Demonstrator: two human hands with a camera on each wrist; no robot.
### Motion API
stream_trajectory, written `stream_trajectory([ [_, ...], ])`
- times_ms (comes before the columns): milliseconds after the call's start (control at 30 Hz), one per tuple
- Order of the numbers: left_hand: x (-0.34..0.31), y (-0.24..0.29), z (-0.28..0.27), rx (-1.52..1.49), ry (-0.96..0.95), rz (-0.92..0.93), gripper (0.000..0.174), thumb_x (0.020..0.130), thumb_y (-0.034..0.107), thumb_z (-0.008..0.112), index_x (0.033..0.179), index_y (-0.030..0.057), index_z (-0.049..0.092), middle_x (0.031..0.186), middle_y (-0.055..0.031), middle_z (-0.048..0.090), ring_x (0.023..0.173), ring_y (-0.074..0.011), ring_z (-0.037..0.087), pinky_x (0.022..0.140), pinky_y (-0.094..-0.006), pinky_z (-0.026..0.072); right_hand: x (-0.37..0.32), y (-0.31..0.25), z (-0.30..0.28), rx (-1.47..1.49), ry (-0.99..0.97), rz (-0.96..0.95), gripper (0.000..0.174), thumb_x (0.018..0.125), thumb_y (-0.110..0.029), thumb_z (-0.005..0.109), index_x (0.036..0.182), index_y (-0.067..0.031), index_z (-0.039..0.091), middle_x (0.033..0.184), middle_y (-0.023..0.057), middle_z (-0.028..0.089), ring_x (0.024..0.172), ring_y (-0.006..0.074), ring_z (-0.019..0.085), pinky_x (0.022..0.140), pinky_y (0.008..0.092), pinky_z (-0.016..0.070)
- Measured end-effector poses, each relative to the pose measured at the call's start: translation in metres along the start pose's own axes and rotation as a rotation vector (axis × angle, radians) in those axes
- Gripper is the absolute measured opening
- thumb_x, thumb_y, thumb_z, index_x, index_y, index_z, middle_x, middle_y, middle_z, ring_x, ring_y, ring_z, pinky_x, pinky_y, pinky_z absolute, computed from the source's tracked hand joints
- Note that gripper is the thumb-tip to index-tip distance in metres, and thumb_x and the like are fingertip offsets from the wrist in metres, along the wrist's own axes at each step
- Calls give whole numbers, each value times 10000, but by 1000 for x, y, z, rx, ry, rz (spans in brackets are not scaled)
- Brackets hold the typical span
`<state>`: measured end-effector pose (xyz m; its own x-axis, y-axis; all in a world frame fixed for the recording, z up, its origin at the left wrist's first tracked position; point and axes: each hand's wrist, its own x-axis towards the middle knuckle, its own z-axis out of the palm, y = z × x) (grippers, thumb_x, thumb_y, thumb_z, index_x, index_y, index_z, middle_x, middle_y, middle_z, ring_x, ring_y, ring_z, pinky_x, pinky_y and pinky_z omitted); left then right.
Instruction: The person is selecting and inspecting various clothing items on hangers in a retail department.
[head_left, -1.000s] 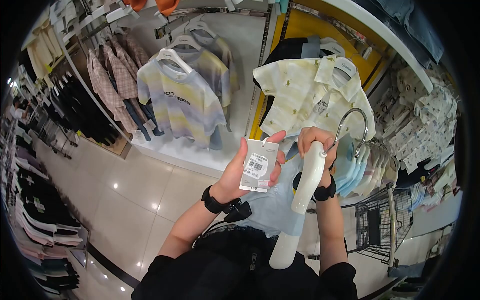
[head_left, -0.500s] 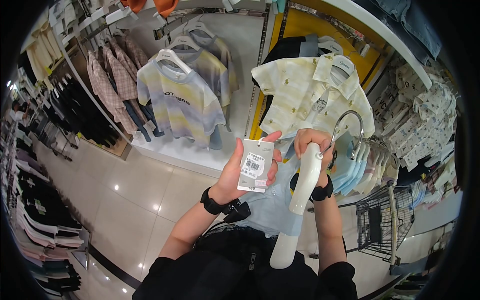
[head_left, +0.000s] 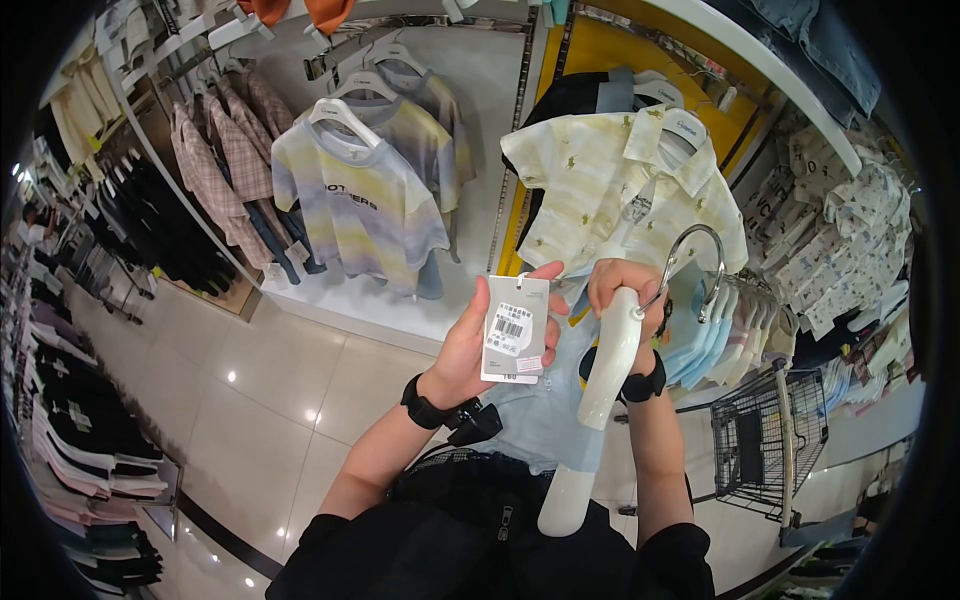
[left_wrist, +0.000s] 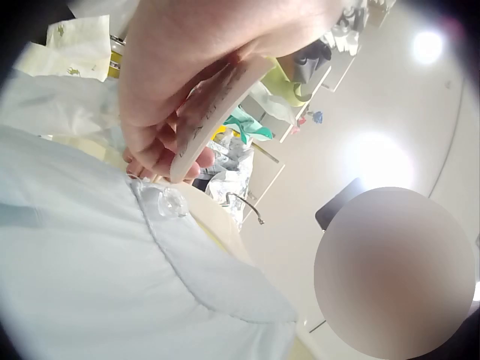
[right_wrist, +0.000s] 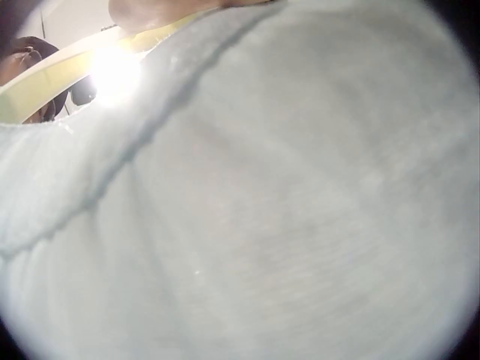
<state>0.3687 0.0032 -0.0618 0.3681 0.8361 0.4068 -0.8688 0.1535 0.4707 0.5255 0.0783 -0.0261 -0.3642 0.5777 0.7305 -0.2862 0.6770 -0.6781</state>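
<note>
My left hand point(head_left: 460, 350) holds a grey-and-white price tag point(head_left: 513, 325) with a barcode label, fingers behind it and the thumb along its left edge. Seen in the left wrist view, the tag point(left_wrist: 217, 112) is nearly edge-on beside the collar of a light blue garment point(left_wrist: 82, 255). My right hand point(head_left: 612, 280) grips a white clothes hanger point(head_left: 608, 375) close to its metal hook. The light blue garment point(head_left: 515, 425) hangs on this hanger, in front of my body. Its pale cloth fills most of the right wrist view, with part of the hanger point(right_wrist: 60, 64) at upper left.
Straight ahead hang a yellow patterned shirt point(head_left: 575, 180) and a tie-dye T-shirt point(head_left: 360, 200). A black shopping cart point(head_left: 765, 445) stands at right. Folded clothes point(head_left: 85, 440) are stacked at left beside the tiled floor point(head_left: 260, 420). More light blue clothes point(head_left: 700, 335) hang at right.
The tag tilted to the left and has come back to almost upright in the left hand. Right hand and hanger shifted slightly left early on, then stayed nearly still.
</note>
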Motion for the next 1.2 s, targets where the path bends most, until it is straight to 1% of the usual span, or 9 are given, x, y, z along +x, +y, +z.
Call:
stream_trajectory([
  [233,0,1,-2,-42,-53,-15,670,920,515,186,1389,40,128,1211,-138,456,996,-224,522,839,-373,461,-1,0,2,-33,-7,-2,631,856,-536,273,507,-24,390,438,38,390,356,111,364,354,238,247],
  [567,-3,3,-5,20,-81,-37,661,924,492,209,1393,38,105,1317,-180,371,1101,-271,479,904,-406,419,-2,3,4,-60,-25,-26,639,853,-550,245,505,-35,396,431,29,401,353,115,384,347,239,258],
  [633,-5,4,-1,-136,-101,-59,629,894,297,387,1394,41,103,1370,-190,297,1177,-331,422,953,-451,379,-1,1,5,-87,-40,-36,640,855,-546,234,504,-37,400,431,32,403,353,122,390,350,243,262],
  [667,-7,5,3,-136,-100,-60,629,894,297,387,1394,41,103,1370,-190,297,1177,-331,422,953,-451,379,-1,0,5,-86,-40,-35,640,855,-546,234,504,-37,400,431,32,403,353,122,390,350,243,262],
  [733,-10,10,13,-11,-39,-96,830,690,46,522,1395,33,84,1383,-195,270,1164,-389,424,944,-525,371,-1,-1,5,-140,-35,-43,641,856,-541,221,504,-36,400,431,37,400,356,130,392,355,248,266],
  [833,-14,13,23,1,26,-123,950,535,-96,462,1397,41,87,1396,-202,234,1165,-423,413,941,-564,358,-2,0,4,-117,-35,-60,634,855,-534,218,504,-37,397,431,39,396,362,137,393,362,251,269],
  [1067,-15,18,26,22,48,-186,928,551,-81,485,1391,26,105,1373,-214,278,1167,-399,422,934,-533,384,-3,0,5,-113,-35,-46,632,858,-536,220,501,-44,393,432,36,393,363,141,381,364,260,264],
  [1167,-8,20,21,190,2,-162,804,648,-50,508,1372,-5,161,1342,-211,336,1173,-367,428,949,-470,396,-4,0,6,-117,-40,-65,628,865,-527,221,499,-46,395,441,36,401,374,148,391,376,268,269],
  [1200,-3,19,25,208,142,-109,707,715,-14,498,1356,-17,200,1328,-208,358,1166,-350,437,953,-441,398,-5,2,6,-123,-35,-64,621,866,-521,232,500,-46,394,447,36,406,382,155,396,385,275,276],
])
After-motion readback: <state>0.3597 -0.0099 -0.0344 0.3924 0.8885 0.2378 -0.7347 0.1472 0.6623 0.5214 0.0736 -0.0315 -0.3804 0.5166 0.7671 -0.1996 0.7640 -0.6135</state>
